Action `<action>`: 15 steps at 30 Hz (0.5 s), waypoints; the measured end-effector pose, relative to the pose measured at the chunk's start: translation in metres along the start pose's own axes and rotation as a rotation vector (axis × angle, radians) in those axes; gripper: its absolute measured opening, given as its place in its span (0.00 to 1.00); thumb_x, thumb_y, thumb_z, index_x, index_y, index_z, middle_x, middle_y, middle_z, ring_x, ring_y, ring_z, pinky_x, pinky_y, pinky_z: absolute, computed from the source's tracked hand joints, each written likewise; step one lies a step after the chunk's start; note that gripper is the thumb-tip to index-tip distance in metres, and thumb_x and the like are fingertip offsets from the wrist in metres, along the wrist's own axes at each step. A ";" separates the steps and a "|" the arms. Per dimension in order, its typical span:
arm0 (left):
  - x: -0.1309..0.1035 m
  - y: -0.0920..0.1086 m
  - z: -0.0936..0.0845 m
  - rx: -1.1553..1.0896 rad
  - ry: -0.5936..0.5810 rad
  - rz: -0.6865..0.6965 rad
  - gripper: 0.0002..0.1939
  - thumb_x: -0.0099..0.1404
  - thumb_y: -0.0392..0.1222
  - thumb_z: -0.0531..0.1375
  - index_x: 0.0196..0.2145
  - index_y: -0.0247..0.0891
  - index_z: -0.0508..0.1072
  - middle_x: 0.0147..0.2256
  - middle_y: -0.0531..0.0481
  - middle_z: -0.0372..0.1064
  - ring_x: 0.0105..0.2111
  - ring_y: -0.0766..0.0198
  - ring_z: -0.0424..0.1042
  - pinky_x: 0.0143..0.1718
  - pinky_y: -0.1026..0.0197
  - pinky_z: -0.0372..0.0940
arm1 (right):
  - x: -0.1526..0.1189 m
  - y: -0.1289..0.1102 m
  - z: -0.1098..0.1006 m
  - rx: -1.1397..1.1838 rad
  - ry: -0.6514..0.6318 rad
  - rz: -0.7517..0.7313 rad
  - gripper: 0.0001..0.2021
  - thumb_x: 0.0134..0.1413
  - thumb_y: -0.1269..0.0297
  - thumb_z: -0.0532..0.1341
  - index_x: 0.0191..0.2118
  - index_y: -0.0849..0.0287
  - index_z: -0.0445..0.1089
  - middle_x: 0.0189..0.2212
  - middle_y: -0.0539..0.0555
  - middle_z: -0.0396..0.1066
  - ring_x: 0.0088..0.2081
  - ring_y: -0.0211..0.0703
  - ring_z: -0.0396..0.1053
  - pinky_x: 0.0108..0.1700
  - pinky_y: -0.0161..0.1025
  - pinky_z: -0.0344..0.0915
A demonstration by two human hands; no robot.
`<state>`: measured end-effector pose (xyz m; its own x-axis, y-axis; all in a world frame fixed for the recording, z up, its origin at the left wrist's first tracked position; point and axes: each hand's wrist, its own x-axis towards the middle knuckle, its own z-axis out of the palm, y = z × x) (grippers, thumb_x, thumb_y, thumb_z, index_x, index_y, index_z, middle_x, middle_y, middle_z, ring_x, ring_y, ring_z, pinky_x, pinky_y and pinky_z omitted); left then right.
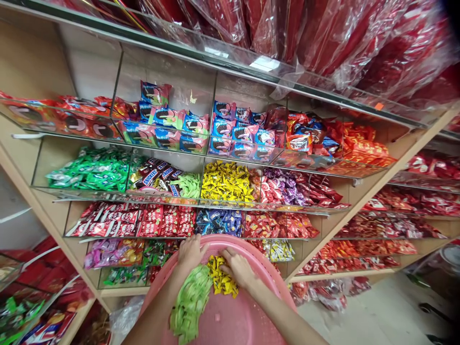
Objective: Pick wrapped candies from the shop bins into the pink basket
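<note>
A large pink basket [251,311] stands below the shelves. Its far rim is gripped by my left hand [191,253], beside green wrapped candies [192,302] that lie in the basket's left part. My right hand [237,267] is inside the basket with curled fingers on yellow wrapped candies [223,281]; its fingertips are partly hidden among them. The yellow pieces lie right of the green ones, touching them near the far wall. More yellow candies [228,184] fill a shelf compartment above, with green ones [189,186] to their left.
Glass-fronted shelves hold Snickers bars [156,175], green packets [91,170], blue-pink cookie packs [194,123] and red packets [165,221]. Plastic-wrapped red goods [280,24] hang over the top edge. A wooden divider [370,187] slants at the right, with bagged goods [334,292] on the floor.
</note>
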<state>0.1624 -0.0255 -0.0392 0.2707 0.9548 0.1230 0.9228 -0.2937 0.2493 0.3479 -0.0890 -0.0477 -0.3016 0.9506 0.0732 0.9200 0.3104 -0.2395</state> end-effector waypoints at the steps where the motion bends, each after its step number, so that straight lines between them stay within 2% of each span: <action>1: 0.000 0.000 0.000 -0.002 -0.004 -0.004 0.22 0.64 0.53 0.45 0.43 0.35 0.67 0.42 0.40 0.70 0.43 0.54 0.68 0.42 0.55 0.58 | 0.000 -0.001 -0.001 0.005 0.005 0.000 0.18 0.53 0.63 0.57 0.50 0.56 0.59 0.45 0.57 0.65 0.44 0.48 0.66 0.42 0.39 0.63; 4: 0.002 0.000 0.004 -0.010 -0.006 -0.012 0.23 0.64 0.54 0.45 0.43 0.35 0.66 0.41 0.40 0.71 0.43 0.54 0.68 0.42 0.55 0.58 | 0.002 -0.008 -0.016 0.026 0.054 -0.015 0.16 0.55 0.58 0.55 0.48 0.57 0.61 0.44 0.57 0.66 0.44 0.48 0.67 0.42 0.40 0.64; 6: 0.003 0.000 0.007 -0.015 -0.001 -0.007 0.24 0.64 0.55 0.44 0.45 0.35 0.66 0.42 0.40 0.70 0.44 0.54 0.67 0.43 0.56 0.58 | 0.008 -0.015 -0.037 0.052 0.113 -0.043 0.17 0.57 0.55 0.52 0.48 0.57 0.62 0.44 0.57 0.67 0.44 0.48 0.66 0.43 0.40 0.64; 12: 0.004 0.000 0.008 0.006 -0.002 -0.015 0.24 0.63 0.55 0.44 0.45 0.35 0.66 0.43 0.41 0.70 0.44 0.54 0.67 0.43 0.56 0.58 | 0.047 -0.034 -0.131 0.097 0.385 -0.121 0.16 0.60 0.57 0.47 0.49 0.55 0.63 0.43 0.56 0.68 0.44 0.42 0.66 0.44 0.36 0.61; 15: 0.003 0.000 0.005 0.002 -0.015 -0.013 0.22 0.63 0.53 0.45 0.44 0.35 0.66 0.43 0.42 0.70 0.44 0.55 0.67 0.43 0.56 0.58 | 0.076 -0.031 -0.169 0.028 0.450 -0.026 0.15 0.59 0.58 0.48 0.46 0.58 0.65 0.41 0.56 0.69 0.41 0.41 0.67 0.43 0.37 0.61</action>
<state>0.1645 -0.0222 -0.0433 0.2625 0.9592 0.1049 0.9270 -0.2809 0.2487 0.3384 -0.0256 0.1293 -0.1801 0.8520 0.4917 0.9043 0.3400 -0.2580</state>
